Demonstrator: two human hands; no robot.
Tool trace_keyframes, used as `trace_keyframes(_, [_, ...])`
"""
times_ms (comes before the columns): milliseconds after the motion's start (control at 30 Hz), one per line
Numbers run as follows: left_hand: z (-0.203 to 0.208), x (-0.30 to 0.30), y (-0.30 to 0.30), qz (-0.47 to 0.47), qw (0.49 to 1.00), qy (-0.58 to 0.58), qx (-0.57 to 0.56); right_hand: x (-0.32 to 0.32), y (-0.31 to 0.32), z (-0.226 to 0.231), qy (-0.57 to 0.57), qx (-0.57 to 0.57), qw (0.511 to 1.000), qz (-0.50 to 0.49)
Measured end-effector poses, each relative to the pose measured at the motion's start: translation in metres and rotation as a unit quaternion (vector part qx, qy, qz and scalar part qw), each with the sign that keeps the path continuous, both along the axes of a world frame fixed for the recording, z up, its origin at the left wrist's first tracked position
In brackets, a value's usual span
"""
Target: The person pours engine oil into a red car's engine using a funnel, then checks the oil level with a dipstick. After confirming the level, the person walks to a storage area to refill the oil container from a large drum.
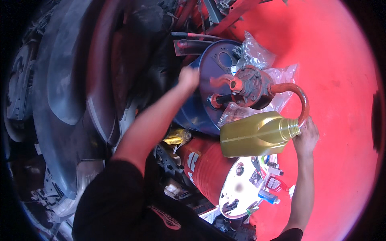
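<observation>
At 5 o'clock, nearest the wearer, a red drum (207, 168) lies with its white lid (241, 182) carrying small bottles and tools. Above it, at 3 o'clock of centre, the right hand (306, 138) is closed around the neck end of a gold plastic jug (257, 134), held on its side with its mouth directly under the curved red spout (299, 98). The spout runs from a red rotary hand pump (251, 86) mounted on a blue drum (209, 86) near centre. The left hand (188, 77), at 12 o'clock of centre, is at the pump crank; motion blur prevents telling whether it is closed. Crumpled clear plastic sheeting (257, 54) lies beyond the pump, on a red floor (341, 80).
</observation>
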State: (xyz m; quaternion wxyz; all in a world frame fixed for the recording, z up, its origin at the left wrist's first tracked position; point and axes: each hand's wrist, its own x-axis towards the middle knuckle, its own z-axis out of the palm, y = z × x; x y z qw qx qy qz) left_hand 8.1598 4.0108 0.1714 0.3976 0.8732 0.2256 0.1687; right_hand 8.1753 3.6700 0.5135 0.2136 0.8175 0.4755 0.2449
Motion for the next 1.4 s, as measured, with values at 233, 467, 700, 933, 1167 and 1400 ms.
trace_keyframes(233, [0.278,0.005,0.014,-0.081,0.944,-0.252,-0.195,0.005,-0.020,-0.004,0.004,0.010,0.998,-0.057])
trace_keyframes(467, [0.111,-0.188,-0.130,-0.113,0.916,-0.154,-0.352,-0.001,-0.019,-0.004,0.024,0.022,0.999,-0.025])
trace_keyframes(700, [-0.031,-0.006,-0.012,0.148,0.934,-0.084,-0.315,0.005,-0.002,-0.001,-0.002,0.008,1.000,-0.009])
trace_keyframes(933, [0.191,0.063,0.041,0.096,0.941,-0.253,-0.204,0.008,-0.023,-0.007,0.016,0.031,0.998,-0.060])
trace_keyframes(1167, [0.249,-0.094,-0.076,-0.152,0.850,-0.487,-0.131,0.005,-0.037,-0.012,0.008,0.026,0.999,-0.046])
trace_keyframes(1400, [0.096,-0.189,-0.129,-0.103,0.930,-0.186,-0.300,0.007,-0.030,-0.010,0.007,0.038,0.999,-0.027])
